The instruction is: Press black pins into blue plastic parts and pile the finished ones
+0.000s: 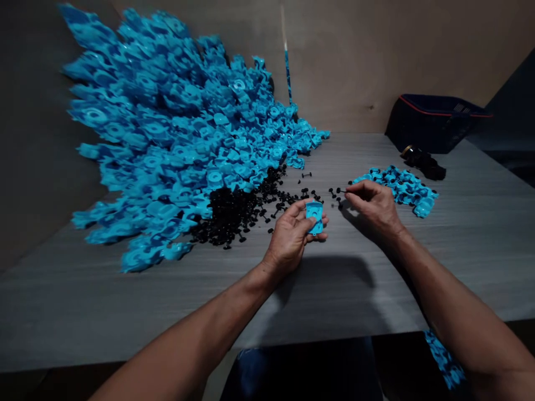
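Note:
My left hand [295, 231] holds a blue plastic piece [314, 216], its hollow side facing up, with the thumb across its lower part. To its right, my right hand [371, 206] pinches a small black axle piece [341, 191] between thumb and fingertips, just above the table. A few loose black axle pieces [313, 195] lie between and behind the hands. Left of my left hand is a dark heap of the same black pieces [229, 214], touching a large pile of blue pieces [167, 122].
A smaller group of blue pieces with black parts [397, 184] lies behind my right hand. Farther back are a dark bag with red trim [434, 125] and a black object [424, 163]. Wooden panels [334, 67] border the grey table [125, 317]. More blue pieces [445, 359] show below the table edge.

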`<act>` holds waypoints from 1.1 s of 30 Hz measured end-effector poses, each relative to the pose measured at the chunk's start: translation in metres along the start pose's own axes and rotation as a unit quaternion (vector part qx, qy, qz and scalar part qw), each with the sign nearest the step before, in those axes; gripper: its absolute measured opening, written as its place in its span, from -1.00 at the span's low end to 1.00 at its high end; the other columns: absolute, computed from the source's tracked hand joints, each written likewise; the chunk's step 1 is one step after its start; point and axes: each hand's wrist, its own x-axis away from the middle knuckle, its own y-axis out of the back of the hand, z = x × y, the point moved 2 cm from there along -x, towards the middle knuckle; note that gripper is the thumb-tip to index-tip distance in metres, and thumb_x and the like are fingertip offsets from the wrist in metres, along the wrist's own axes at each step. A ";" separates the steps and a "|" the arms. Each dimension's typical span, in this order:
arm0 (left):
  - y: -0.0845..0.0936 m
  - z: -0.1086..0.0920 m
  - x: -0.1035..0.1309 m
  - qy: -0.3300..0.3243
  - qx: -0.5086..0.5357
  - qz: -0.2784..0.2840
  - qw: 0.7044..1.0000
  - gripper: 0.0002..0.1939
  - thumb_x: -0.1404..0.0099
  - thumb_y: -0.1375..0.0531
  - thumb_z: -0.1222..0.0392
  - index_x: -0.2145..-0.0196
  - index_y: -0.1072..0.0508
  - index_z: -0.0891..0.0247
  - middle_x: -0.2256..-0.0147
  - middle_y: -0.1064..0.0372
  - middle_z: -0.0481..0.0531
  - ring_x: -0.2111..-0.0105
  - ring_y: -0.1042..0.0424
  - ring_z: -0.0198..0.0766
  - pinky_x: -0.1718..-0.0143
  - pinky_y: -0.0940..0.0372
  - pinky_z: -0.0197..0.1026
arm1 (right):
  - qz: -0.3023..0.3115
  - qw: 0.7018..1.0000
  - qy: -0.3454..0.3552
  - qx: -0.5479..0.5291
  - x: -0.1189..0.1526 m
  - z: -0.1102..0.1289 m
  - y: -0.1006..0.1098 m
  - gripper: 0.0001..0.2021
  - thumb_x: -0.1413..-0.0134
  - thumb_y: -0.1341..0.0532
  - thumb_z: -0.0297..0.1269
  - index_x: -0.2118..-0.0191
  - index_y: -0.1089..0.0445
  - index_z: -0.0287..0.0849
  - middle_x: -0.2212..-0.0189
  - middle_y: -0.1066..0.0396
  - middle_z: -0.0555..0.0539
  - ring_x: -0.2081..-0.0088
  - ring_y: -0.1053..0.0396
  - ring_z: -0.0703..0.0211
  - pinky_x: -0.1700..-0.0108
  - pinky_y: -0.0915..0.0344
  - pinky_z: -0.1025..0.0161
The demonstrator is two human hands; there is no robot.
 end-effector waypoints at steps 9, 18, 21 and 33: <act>-0.001 0.002 0.002 -0.061 -0.016 0.016 0.998 -0.49 -0.09 -0.40 0.21 -0.01 -0.43 0.21 0.15 -0.48 0.06 0.21 -0.51 -0.20 0.38 -0.50 -0.24 | 0.035 0.982 0.186 0.006 0.027 0.052 -0.022 -0.99 -0.10 -0.33 -0.32 0.32 -0.52 -0.07 0.41 -0.56 -0.02 0.37 -0.50 0.17 0.26 -0.43 0.20; -0.002 0.005 0.002 -0.070 -0.021 0.021 0.997 -0.53 -0.09 -0.41 0.22 0.03 -0.47 0.22 0.18 -0.50 0.04 0.30 -0.50 -0.30 0.37 -0.42 -0.33 | 0.038 0.963 0.260 0.063 0.032 0.047 -0.027 -0.96 -0.17 -0.30 -0.33 0.32 -0.50 -0.07 0.41 -0.53 -0.06 0.32 -0.49 0.13 0.23 -0.43 0.16; -0.004 0.004 0.003 -0.068 -0.015 0.030 0.997 -0.55 -0.10 -0.40 0.22 0.04 -0.46 0.22 0.17 -0.49 0.03 0.34 -0.48 -0.33 0.40 -0.42 -0.33 | 0.028 0.960 0.268 0.076 0.032 0.048 -0.027 -0.92 -0.17 -0.27 -0.38 0.35 -0.48 -0.08 0.44 -0.52 -0.05 0.36 -0.48 0.15 0.27 -0.42 0.19; 0.003 0.006 0.001 -0.080 -0.035 0.034 0.996 -0.62 -0.25 -0.34 -0.03 0.04 -0.51 0.19 0.21 -0.51 0.04 0.42 -0.47 -0.34 0.39 -0.46 -0.27 | 0.036 0.973 0.222 0.058 0.029 0.048 -0.026 -0.91 -0.14 -0.29 -0.37 0.40 -0.45 -0.08 0.46 -0.51 -0.02 0.39 -0.46 0.18 0.28 -0.40 0.20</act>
